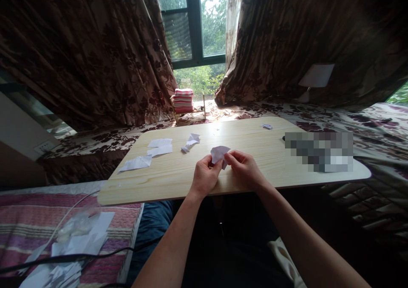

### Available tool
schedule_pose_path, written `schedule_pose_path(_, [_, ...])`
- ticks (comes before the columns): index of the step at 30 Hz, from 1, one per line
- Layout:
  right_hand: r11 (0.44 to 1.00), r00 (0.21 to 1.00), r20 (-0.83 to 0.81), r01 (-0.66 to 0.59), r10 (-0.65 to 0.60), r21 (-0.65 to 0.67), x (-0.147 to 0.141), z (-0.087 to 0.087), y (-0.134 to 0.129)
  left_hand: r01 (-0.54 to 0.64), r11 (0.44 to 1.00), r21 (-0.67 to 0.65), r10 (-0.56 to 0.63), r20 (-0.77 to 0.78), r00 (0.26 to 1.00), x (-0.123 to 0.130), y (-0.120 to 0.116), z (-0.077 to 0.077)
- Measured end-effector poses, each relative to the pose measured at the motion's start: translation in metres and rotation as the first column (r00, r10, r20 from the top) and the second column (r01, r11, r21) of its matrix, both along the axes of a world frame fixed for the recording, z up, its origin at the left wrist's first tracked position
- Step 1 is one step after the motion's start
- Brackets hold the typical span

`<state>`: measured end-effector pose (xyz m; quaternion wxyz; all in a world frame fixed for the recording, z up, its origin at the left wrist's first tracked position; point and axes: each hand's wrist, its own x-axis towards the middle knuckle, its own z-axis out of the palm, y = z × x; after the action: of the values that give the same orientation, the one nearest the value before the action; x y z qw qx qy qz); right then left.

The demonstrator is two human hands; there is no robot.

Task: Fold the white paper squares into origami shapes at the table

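Note:
A small piece of white paper (219, 152), partly folded, is held up over the near side of the wooden tabletop. My left hand (205, 173) pinches its lower left edge between thumb and fingers. On its right edge, the fingertips of my right hand (244, 164) are closed. Beyond my left hand lies a folded paper piece (193, 140) with a twisted end. Flat paper sheets (160, 147) rest farther left, with another creased sheet (135, 163) nearer to me. The underside of the held paper is hidden by my fingers.
The light wooden table (172, 175) has a small folded paper (267, 126) at its far right and a blurred-out area at right. Loose papers (83, 241) and cables lie on the striped bed cover at lower left. Striped cloths (183, 101) and a lamp (316, 76) stand behind.

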<state>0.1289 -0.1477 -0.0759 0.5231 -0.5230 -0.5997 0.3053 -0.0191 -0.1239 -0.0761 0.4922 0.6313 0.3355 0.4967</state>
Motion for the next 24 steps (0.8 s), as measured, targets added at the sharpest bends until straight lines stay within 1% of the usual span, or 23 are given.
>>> schedule_pose_path(8, [1.000, 1.000, 0.002, 0.007, -0.007, 0.010, -0.001, 0.002, -0.002, -0.003, 1.000, 0.002, 0.003, -0.015, 1.000, 0.000, -0.002, 0.003])
schedule_pose_path(14, [1.000, 1.000, -0.015, 0.021, -0.021, 0.023, 0.000, 0.003, -0.005, 0.002, 0.999, -0.034, -0.003, -0.030, 1.000, 0.000, -0.004, 0.004])
schedule_pose_path(18, [0.998, 0.997, -0.056, 0.046, -0.044, 0.039, -0.003, 0.006, -0.007, -0.005, 0.997, -0.073, 0.002, -0.045, 0.999, -0.001, -0.008, 0.010])
schedule_pose_path(24, [0.995, 0.994, -0.089, 0.075, -0.070, 0.061, -0.006, 0.014, -0.010, -0.018, 0.992, -0.126, 0.008, -0.078, 0.997, 0.002, -0.010, 0.022])
